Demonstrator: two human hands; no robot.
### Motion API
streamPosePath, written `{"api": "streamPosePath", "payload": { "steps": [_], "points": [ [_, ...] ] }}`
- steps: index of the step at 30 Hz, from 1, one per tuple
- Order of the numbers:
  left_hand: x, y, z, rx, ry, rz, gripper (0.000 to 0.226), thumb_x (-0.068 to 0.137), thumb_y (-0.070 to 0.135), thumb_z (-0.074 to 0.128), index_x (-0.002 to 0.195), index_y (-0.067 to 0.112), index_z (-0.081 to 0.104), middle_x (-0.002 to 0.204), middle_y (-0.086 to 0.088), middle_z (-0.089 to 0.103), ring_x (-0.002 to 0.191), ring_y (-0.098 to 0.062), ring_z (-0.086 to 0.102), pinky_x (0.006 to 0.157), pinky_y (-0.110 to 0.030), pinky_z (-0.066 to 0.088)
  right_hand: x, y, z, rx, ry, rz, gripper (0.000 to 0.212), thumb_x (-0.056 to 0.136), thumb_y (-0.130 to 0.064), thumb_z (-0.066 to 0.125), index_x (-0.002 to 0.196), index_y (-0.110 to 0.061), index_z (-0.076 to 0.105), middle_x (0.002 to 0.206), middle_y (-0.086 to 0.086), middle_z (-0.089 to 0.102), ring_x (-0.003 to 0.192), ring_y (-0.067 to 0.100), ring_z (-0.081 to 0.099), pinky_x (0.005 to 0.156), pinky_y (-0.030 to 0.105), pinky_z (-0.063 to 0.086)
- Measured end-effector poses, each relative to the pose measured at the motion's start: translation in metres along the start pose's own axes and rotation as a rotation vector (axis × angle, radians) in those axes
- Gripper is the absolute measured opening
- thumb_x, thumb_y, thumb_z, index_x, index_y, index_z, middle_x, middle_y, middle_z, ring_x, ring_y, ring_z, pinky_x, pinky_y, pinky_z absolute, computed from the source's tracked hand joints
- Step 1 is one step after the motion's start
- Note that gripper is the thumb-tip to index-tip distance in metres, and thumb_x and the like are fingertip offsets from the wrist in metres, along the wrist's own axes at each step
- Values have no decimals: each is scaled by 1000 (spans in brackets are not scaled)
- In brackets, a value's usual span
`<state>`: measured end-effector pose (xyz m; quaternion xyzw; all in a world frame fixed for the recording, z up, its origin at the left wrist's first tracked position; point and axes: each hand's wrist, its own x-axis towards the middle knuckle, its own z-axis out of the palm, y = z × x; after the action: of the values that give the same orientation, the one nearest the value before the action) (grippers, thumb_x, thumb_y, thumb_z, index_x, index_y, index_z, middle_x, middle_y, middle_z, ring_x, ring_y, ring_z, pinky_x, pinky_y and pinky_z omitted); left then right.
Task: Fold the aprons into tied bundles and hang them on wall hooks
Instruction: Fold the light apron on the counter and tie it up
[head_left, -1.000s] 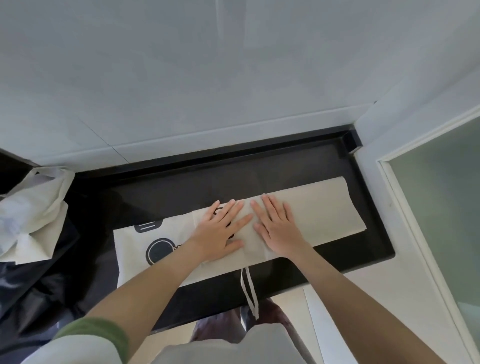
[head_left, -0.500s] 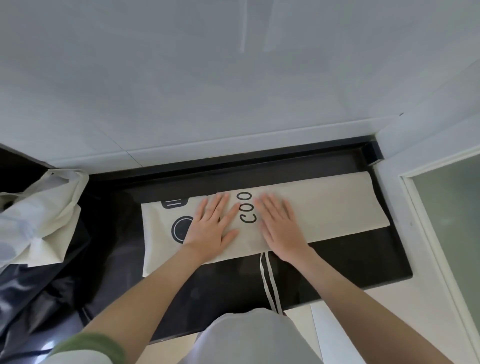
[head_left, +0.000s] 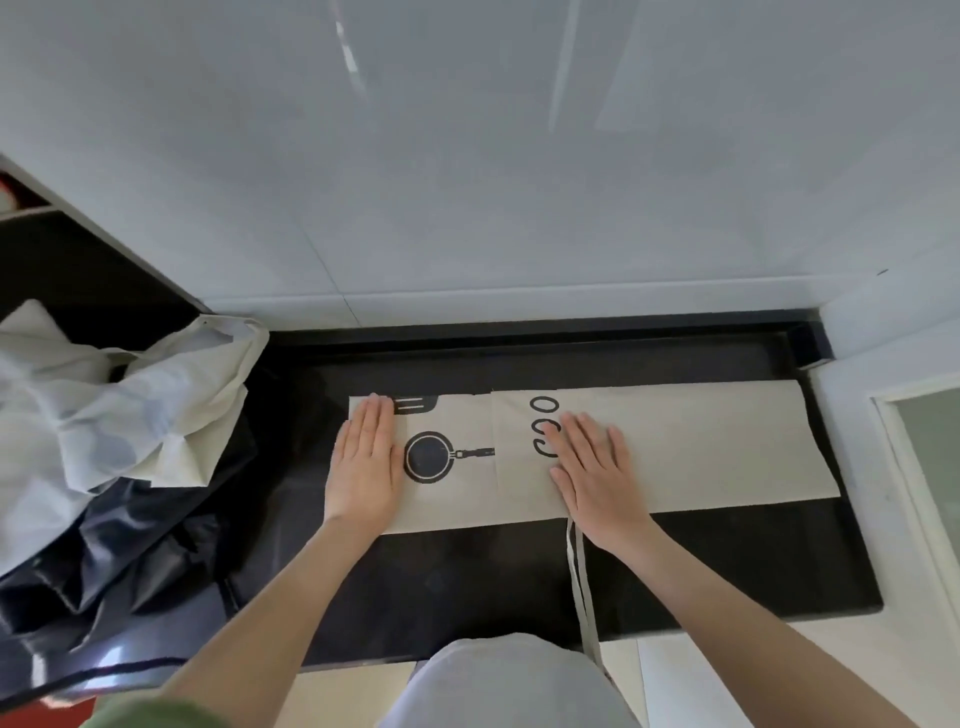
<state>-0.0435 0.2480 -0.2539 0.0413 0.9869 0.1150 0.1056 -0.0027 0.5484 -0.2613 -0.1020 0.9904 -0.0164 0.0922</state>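
Note:
A cream apron (head_left: 701, 447) lies folded into a long strip on the black counter (head_left: 467, 582). It shows a black frying-pan print and round black letters. My left hand (head_left: 363, 462) presses flat on the strip's left end, fingers straight. My right hand (head_left: 592, 473) lies flat near the middle, partly covering the letters. Two apron ties (head_left: 581, 582) hang from under my right hand over the counter's front edge.
A crumpled heap of more pale aprons (head_left: 119, 405) sits at the left on dark plastic (head_left: 104, 561). A grey tiled wall (head_left: 467, 182) rises behind the counter. A white frame with frosted glass (head_left: 930, 452) borders the right.
My hands have slid apart along the strip, the left one out to its left end. More of the pan print and the letters now shows.

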Motion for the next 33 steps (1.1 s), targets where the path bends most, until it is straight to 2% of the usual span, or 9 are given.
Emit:
{"api": "streamPosePath", "payload": {
  "steps": [5,9,12,16,20,25,28,31,33],
  "points": [
    [-12,-16,-12,-173,199,-368,41,92,13,58,129,-3,48,124,-24,51,107,-43,48,90,-54,38,29,-34,-25,100,94,31,50,88,-27,28,126,-8,56,126,9,57,115,28,55,102,43,38],
    [-21,-23,-18,30,157,-285,33,84,19,71,103,-4,59,91,-21,56,76,-39,54,64,-44,47,51,-84,-30,130,102,-167,52,96,-32,30,143,-14,42,144,6,47,132,23,42,107,43,36],
    [-29,-27,-17,190,144,-178,33,93,28,48,95,-2,60,81,-15,55,67,-31,53,58,-37,45,52,-113,-15,17,-11,-329,55,99,-41,25,150,-22,29,155,6,33,144,27,28,114,50,24],
    [-34,-31,-11,220,120,-110,47,94,31,32,104,-3,62,84,-15,58,68,-30,55,59,-36,47,47,-116,-3,-72,-38,-356,55,99,-44,28,150,-24,30,155,6,32,145,29,25,116,51,20],
    [-31,-29,-12,210,122,-66,37,88,23,50,115,-1,54,95,-15,61,73,-29,57,63,-37,49,49,-118,-6,-36,-76,-337,57,99,-45,26,151,-24,27,157,3,30,146,26,23,116,49,16],
    [-21,3,-17,92,113,108,69,77,15,71,140,4,44,144,-17,45,129,-33,48,107,-45,36,51,-113,-11,77,-54,-252,58,100,-40,20,153,-19,10,160,3,19,148,16,5,118,39,2],
    [-12,20,-6,130,17,293,64,98,25,46,153,16,15,160,-11,12,148,-28,11,117,-43,3,47,-96,-14,39,-78,-221,54,104,-40,4,149,-16,21,157,4,28,147,19,15,116,39,9],
    [-11,16,11,221,-64,336,58,100,42,3,150,22,-20,161,-5,0,148,-22,-2,121,-44,0,35,-57,-9,17,-74,-169,56,104,-42,3,153,-18,18,160,1,19,148,18,11,118,36,5],
    [-10,10,15,243,-71,332,59,97,44,-6,150,22,-20,161,-3,-2,148,-20,-3,121,-43,1,24,-28,-7,6,-58,-50,55,104,-40,5,153,-19,17,160,1,18,148,18,11,119,36,5]
  ]
}}
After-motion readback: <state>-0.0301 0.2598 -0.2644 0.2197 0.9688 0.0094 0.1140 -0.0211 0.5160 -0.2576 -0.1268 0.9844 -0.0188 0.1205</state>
